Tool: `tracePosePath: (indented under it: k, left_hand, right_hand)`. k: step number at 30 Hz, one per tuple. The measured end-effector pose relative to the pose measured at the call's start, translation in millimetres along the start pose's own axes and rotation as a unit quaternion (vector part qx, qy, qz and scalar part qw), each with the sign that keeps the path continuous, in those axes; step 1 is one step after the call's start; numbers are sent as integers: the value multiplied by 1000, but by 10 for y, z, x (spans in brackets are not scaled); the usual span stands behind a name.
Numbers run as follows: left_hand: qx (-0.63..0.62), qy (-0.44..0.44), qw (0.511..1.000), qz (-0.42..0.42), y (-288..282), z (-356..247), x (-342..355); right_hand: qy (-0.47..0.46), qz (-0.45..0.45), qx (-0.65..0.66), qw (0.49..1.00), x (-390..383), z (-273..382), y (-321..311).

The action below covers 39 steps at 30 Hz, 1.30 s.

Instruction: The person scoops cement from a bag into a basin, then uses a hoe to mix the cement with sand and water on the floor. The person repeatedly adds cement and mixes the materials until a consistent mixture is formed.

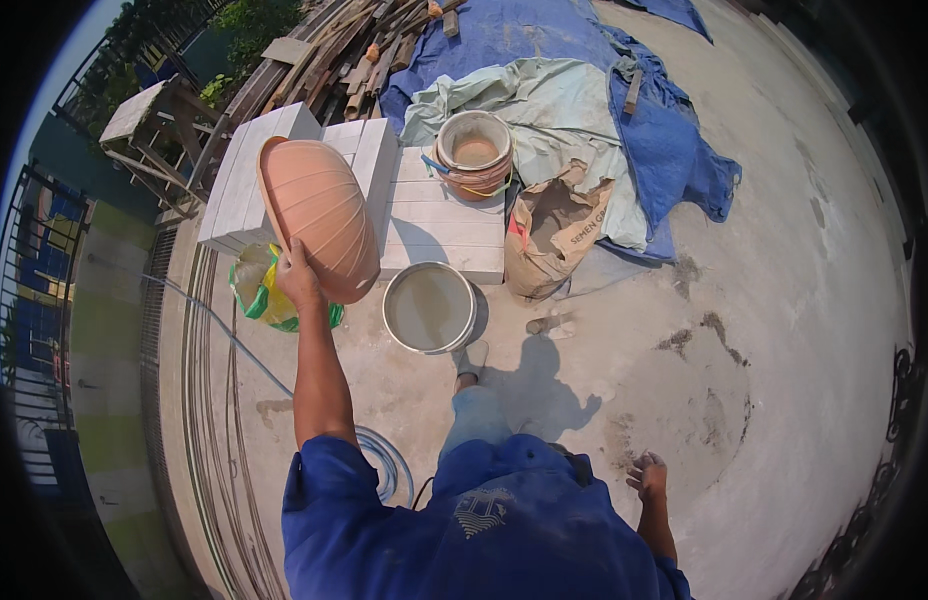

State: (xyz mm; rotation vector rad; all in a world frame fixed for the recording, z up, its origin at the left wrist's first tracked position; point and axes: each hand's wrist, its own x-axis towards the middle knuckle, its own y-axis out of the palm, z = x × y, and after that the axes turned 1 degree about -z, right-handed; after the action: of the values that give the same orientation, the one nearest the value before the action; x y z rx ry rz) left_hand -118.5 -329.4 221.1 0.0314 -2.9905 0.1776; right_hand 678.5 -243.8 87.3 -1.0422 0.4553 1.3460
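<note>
My left hand [300,278] is closed on the rim of an orange ribbed plastic basin [322,215], held up on its side with the rounded outer face toward the right. Just right of it on the ground stands a round bucket [429,308] with greyish liquid in it. A green and yellow plastic bag [259,290] lies under my left wrist. Away from everything, low at the right, my right hand [648,476] hangs over the concrete with its fingers loosely bent and slightly apart, holding nothing I can see.
White blocks [444,235] are stacked ahead, carrying another bucket [474,150] with hose or rope around it. An opened paper cement sack [554,235] stands beside them. Farther back are blue tarpaulins [514,35] and timber [369,70]. A blue hose [384,465] coils near my legs.
</note>
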Motion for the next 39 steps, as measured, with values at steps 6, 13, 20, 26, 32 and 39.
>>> tracePosePath:
  k: [6,13,20,26,32,39]
  left_hand:
    - [-73,-101,990,62,1441,683,712]
    - [272,-61,960,24,1972,2254,1523]
    - [247,-41,895,370,2281,2327,-591]
    - [183,-2,767,614,3173,1681,-2320]
    - [243,42,800,546,4307,1797,-2967]
    - [349,-127,672,641,5026,2056,-3142]
  right_hand:
    - [148,-87,-13,985,-841,-240,88]
    - [109,-82,-62,989,-1223,623,1046]
    - [58,13,-16,998,-753,1461,1849]
    - [156,134,72,976,358,1943,2500]
    - [288,203,173,920,1655,2274,3439]
    - [338,226,226,885,2349,1922,3340]
